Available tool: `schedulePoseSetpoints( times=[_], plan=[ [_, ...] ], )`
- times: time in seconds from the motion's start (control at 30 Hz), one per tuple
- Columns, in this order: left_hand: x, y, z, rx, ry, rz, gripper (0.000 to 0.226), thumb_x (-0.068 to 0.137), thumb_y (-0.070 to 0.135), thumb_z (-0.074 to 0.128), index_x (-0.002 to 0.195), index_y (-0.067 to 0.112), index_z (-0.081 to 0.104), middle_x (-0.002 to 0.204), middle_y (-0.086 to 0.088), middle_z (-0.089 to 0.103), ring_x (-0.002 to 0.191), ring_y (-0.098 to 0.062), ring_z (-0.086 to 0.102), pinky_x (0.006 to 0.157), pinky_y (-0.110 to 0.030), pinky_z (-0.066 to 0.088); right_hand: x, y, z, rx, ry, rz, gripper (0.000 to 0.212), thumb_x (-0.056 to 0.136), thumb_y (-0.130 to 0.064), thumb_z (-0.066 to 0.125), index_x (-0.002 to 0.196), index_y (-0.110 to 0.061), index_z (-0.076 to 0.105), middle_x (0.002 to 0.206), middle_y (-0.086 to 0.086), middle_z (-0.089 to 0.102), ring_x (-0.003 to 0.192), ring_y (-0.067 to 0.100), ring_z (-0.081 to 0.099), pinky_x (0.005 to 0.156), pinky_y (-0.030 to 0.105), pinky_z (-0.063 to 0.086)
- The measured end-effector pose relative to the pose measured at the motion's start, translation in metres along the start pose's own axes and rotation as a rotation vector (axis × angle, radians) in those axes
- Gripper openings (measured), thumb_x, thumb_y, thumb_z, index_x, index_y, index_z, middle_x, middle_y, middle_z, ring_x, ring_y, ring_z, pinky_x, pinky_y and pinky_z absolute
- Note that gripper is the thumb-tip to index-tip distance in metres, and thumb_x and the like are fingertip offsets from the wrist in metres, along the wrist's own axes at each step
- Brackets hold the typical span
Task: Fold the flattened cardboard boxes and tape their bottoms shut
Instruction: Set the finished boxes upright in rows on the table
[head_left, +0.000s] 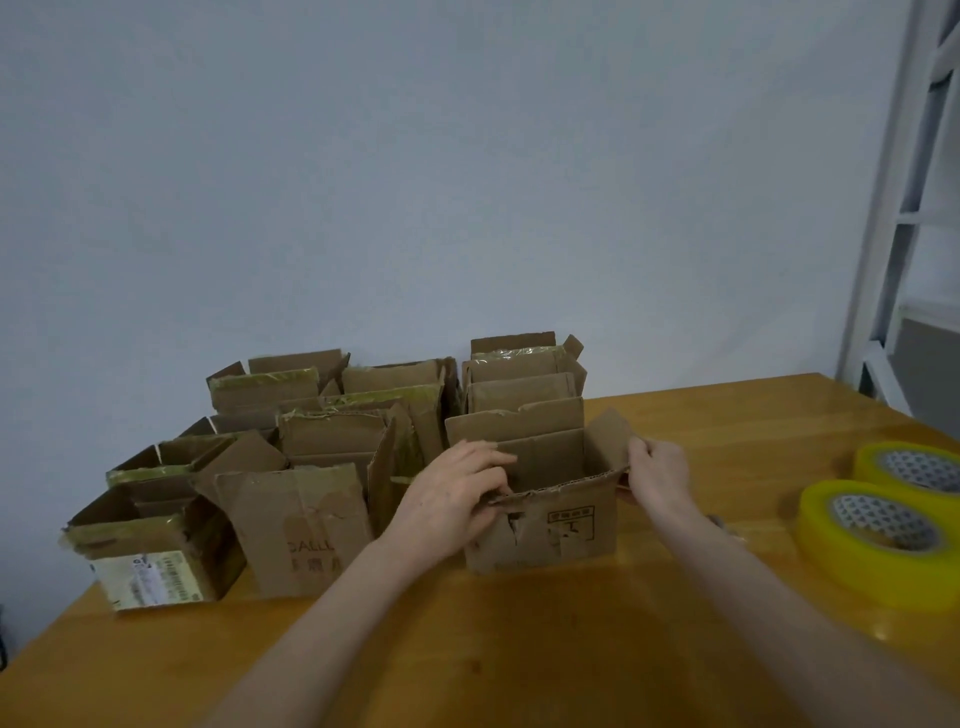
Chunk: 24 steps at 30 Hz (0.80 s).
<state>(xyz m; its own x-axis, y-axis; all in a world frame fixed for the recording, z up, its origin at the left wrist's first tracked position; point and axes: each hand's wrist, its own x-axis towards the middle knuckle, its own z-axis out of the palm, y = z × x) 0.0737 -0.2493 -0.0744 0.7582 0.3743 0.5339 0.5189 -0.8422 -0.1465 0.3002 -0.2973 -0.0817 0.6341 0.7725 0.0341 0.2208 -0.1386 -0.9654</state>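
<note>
Work looks well advanced: taped brown cardboard boxes (311, 415) crowd the far-left corner of the wooden tabletop (519, 649). Mid-tabletop, left hand (457, 493) curls over the near rim of an upright worn cardboard box (566, 525); right hand (657, 475) pinches its right flap. Its bottom is hidden; yellow tape rolls (878, 540) wait by the right edge.

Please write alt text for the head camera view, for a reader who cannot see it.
Two bare hands hold an upright, open brown cardboard box on a yellow-brown wooden table: the left hand grips its near rim, the right hand pinches its right flap. Other open cardboard boxes stand left of and behind it; two yellow tape rolls lie at the right.
</note>
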Motion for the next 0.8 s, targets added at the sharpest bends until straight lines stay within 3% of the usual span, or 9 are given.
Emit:
schedulePoseSetpoints(
  times=[0.1, 0.17, 0.3, 0.4, 0.5, 0.6, 0.67, 0.73, 0.8],
  plan=[
    [0.018, -0.006, -0.021, 0.068, -0.299, 0.027, 0.015, 0.091, 0.027, 0.056, 0.105, 0.022, 0.06, 0.136, 0.005, 0.052, 0.138, -0.013, 0.032, 0.12, -0.043, 0.012, 0.003, 0.002, 0.002, 0.011, 0.015, 0.012, 0.03, 0.098, -0.016, 0.037, 0.087, 0.0, 0.059, 0.082, 0.019, 0.061, 0.089, 0.04, 0.063, 0.075, 0.057, 0.054],
    [0.025, -0.009, -0.027, 0.181, -0.396, 0.053, 0.023, 0.094, 0.031, 0.052, 0.115, 0.022, 0.057, 0.128, 0.003, 0.054, 0.129, -0.013, 0.041, 0.119, -0.042, 0.016, 0.004, 0.003, 0.002, 0.019, 0.026, 0.02, 0.03, 0.098, -0.016, 0.037, 0.08, -0.005, 0.058, 0.091, 0.024, 0.064, 0.089, 0.041, 0.063, 0.075, 0.059, 0.053],
    [0.009, -0.007, -0.024, 0.273, -0.129, 0.068, 0.015, 0.082, 0.032, 0.07, 0.094, 0.022, 0.069, 0.093, -0.001, 0.063, 0.092, -0.02, 0.061, 0.075, -0.03, 0.054, 0.001, 0.004, 0.001, 0.052, 0.057, 0.039, 0.031, 0.098, -0.016, 0.037, 0.077, -0.006, 0.057, 0.097, 0.028, 0.062, 0.092, 0.043, 0.062, 0.077, 0.06, 0.052],
    [-0.006, -0.002, -0.011, 0.266, 0.041, -0.017, 0.011, 0.078, 0.029, 0.074, 0.088, 0.024, 0.073, 0.085, -0.001, 0.065, 0.087, -0.019, 0.062, 0.051, -0.025, 0.053, 0.0, 0.006, 0.002, 0.07, 0.065, 0.04, 0.03, 0.099, -0.019, 0.037, 0.09, 0.001, 0.058, 0.1, 0.029, 0.062, 0.095, 0.044, 0.061, 0.078, 0.06, 0.052],
    [-0.003, -0.002, -0.005, 0.252, 0.065, -0.113, 0.017, 0.075, 0.027, 0.077, 0.092, 0.023, 0.074, 0.084, -0.003, 0.064, 0.078, -0.018, 0.062, 0.045, -0.026, 0.051, 0.002, 0.006, 0.003, 0.067, 0.036, 0.01, 0.034, 0.099, -0.021, 0.037, 0.095, 0.006, 0.058, 0.102, 0.03, 0.061, 0.091, 0.043, 0.062, 0.079, 0.06, 0.051],
    [-0.001, -0.003, -0.002, 0.215, 0.086, -0.169, 0.02, 0.075, 0.026, 0.077, 0.095, 0.021, 0.073, 0.088, -0.004, 0.064, 0.08, -0.019, 0.063, 0.052, -0.028, 0.055, -0.001, 0.005, 0.002, 0.092, 0.002, -0.022, 0.036, 0.099, -0.025, 0.038, 0.09, 0.004, 0.057, 0.102, 0.029, 0.06, 0.08, 0.036, 0.059, 0.082, 0.059, 0.05],
    [-0.008, 0.002, 0.0, 0.167, 0.125, -0.21, 0.028, 0.078, 0.025, 0.072, 0.106, 0.021, 0.07, 0.105, -0.007, 0.064, 0.102, -0.024, 0.062, 0.078, -0.037, 0.058, -0.009, 0.006, -0.001, 0.14, -0.027, -0.041, 0.029, 0.1, -0.025, 0.039, 0.095, -0.003, 0.057, 0.095, 0.02, 0.061, 0.092, 0.036, 0.059, 0.089, 0.055, 0.049],
    [-0.021, 0.014, 0.006, 0.112, 0.173, -0.294, 0.048, 0.079, 0.022, 0.07, 0.125, 0.022, 0.06, 0.129, -0.011, 0.055, 0.124, -0.026, 0.05, 0.1, -0.039, 0.044, -0.018, 0.013, -0.003, 0.197, -0.075, -0.059, 0.023, 0.1, -0.018, 0.038, 0.114, -0.013, 0.056, 0.101, 0.006, 0.06, 0.103, 0.029, 0.056, 0.094, 0.047, 0.047],
    [-0.039, 0.028, 0.016, -0.003, 0.205, -0.42, 0.068, 0.077, 0.019, 0.071, 0.14, 0.023, 0.043, 0.143, -0.011, 0.041, 0.129, -0.023, 0.043, 0.103, -0.037, 0.038, -0.028, 0.021, -0.005, 0.187, -0.148, -0.098, 0.04, 0.098, -0.011, 0.041, 0.138, -0.018, 0.042, 0.123, 0.003, 0.054, 0.11, 0.02, 0.051, 0.088, 0.034, 0.047]
  ],
)
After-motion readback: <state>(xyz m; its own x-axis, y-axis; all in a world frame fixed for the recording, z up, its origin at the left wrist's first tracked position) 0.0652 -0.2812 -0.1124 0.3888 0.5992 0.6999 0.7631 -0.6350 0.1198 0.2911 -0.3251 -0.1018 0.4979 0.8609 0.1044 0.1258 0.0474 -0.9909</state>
